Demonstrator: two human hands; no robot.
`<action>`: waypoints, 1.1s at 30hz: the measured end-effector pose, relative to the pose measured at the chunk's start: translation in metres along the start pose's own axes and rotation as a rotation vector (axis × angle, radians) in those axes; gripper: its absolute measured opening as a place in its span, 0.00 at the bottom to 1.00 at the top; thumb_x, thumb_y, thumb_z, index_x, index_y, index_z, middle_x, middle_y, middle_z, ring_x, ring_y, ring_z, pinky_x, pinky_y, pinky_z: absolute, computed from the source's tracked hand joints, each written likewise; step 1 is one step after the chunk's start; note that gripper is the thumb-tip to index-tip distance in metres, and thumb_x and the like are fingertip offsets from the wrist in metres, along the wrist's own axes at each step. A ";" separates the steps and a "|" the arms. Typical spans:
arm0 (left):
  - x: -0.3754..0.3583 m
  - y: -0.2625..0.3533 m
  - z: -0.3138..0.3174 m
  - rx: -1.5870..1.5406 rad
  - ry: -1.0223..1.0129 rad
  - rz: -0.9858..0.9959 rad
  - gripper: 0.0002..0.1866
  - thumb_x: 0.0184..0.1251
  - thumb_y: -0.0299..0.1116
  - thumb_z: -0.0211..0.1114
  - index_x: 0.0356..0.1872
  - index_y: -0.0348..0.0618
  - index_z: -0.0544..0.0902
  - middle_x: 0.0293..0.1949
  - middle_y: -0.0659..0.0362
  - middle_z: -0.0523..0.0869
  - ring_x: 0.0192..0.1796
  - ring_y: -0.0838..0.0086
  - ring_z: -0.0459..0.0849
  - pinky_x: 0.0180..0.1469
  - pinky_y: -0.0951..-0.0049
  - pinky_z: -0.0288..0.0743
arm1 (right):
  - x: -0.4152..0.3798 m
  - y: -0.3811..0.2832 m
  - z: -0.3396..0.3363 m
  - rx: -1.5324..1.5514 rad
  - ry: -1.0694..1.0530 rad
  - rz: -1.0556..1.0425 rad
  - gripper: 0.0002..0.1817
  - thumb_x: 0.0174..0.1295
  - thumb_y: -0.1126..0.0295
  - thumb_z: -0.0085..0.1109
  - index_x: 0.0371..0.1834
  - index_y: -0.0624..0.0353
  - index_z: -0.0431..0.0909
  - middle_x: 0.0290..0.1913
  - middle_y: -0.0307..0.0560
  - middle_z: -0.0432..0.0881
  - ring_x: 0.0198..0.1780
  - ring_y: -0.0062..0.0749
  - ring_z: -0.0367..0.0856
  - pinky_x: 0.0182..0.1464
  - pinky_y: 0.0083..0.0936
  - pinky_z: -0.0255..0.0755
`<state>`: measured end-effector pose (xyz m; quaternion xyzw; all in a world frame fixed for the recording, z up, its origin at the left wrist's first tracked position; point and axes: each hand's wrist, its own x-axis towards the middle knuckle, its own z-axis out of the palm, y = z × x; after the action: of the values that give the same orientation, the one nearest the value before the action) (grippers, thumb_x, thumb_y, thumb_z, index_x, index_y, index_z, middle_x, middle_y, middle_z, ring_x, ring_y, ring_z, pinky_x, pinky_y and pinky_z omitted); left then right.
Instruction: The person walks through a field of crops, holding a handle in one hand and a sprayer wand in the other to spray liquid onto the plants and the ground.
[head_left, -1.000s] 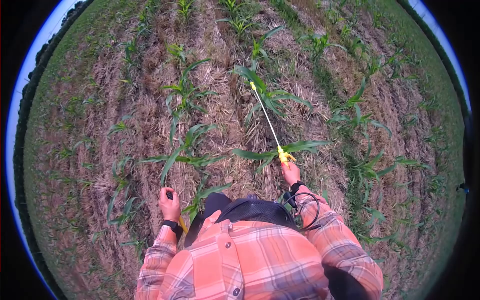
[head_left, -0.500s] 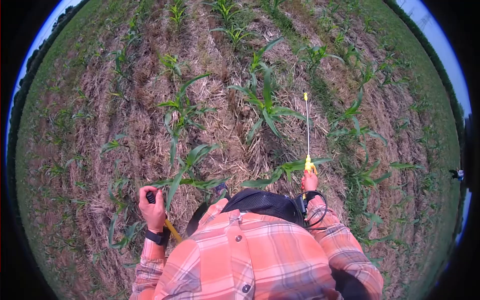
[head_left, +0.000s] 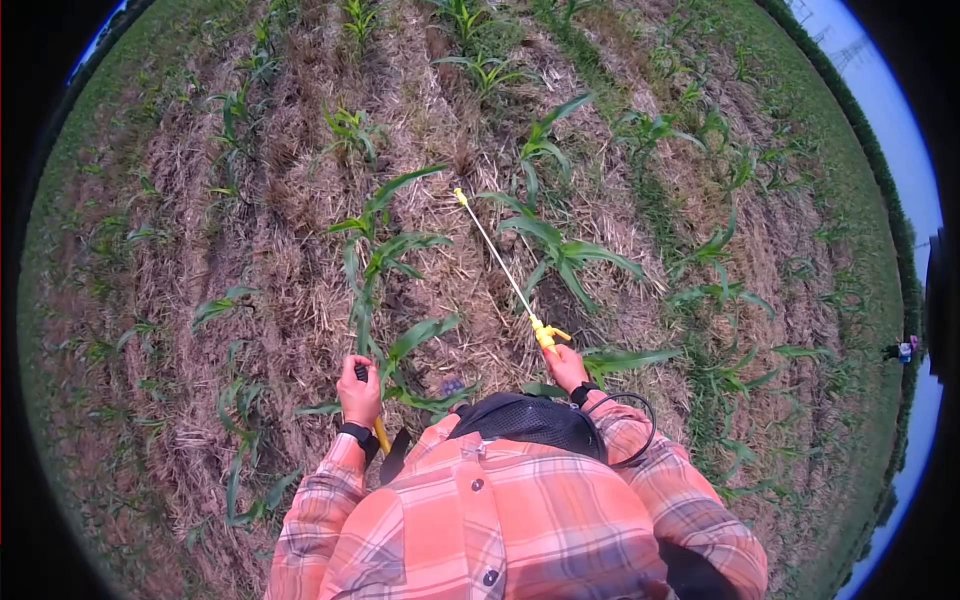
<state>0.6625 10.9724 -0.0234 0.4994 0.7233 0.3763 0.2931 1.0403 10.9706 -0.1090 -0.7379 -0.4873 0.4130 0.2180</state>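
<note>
Ahead, wand point(head_left: 499, 260), open straw point(head_left: 452, 275) between plants point(head_left: 566, 250)

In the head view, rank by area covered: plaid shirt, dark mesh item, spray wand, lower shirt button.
1. Plaid shirt
2. Dark mesh item
3. Spray wand, long but thin
4. Lower shirt button

The spray wand point(head_left: 499, 260) is a thin, whitish rod fixed to a yellow handle point(head_left: 546, 334), which the right hand point(head_left: 566, 368) grips. Its yellow nozzle point(head_left: 460, 197) lies ahead and to the left of the handle; a small yellow trigger point(head_left: 561, 333) juts from the handle's right side. Left of and nearer the body than the handle, a yellow lever point(head_left: 382, 435) slants up to a black grip point(head_left: 361, 372) (mostly covered by the left hand point(head_left: 360, 395)).
</note>
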 end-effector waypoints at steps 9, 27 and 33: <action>0.017 0.013 -0.037 -0.068 0.098 -0.051 0.05 0.51 0.25 0.57 0.28 0.41 0.70 0.18 0.59 0.73 0.21 0.76 0.73 0.26 0.76 0.67 | 0.030 -0.085 0.026 -0.176 -0.315 -0.298 0.15 0.56 0.58 0.52 0.36 0.59 0.74 0.22 0.49 0.77 0.25 0.33 0.75 0.29 0.29 0.67; 0.099 0.073 -0.020 0.128 0.261 -0.055 0.06 0.51 0.24 0.56 0.30 0.41 0.69 0.20 0.61 0.71 0.21 0.77 0.69 0.25 0.75 0.65 | 0.159 -0.103 0.002 -0.138 -0.226 -0.194 0.17 0.55 0.56 0.51 0.33 0.61 0.74 0.25 0.54 0.77 0.29 0.44 0.77 0.32 0.33 0.67; 0.139 0.107 0.000 0.145 0.232 -0.001 0.06 0.51 0.22 0.56 0.29 0.40 0.69 0.18 0.61 0.70 0.21 0.78 0.68 0.24 0.77 0.64 | 0.205 -0.071 -0.036 -0.070 0.000 -0.097 0.14 0.56 0.59 0.51 0.30 0.59 0.74 0.17 0.40 0.74 0.19 0.24 0.71 0.22 0.23 0.64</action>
<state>0.6709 11.1269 0.0597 0.4719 0.7780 0.3779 0.1707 1.0696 11.1887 -0.1182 -0.7204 -0.5366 0.3849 0.2119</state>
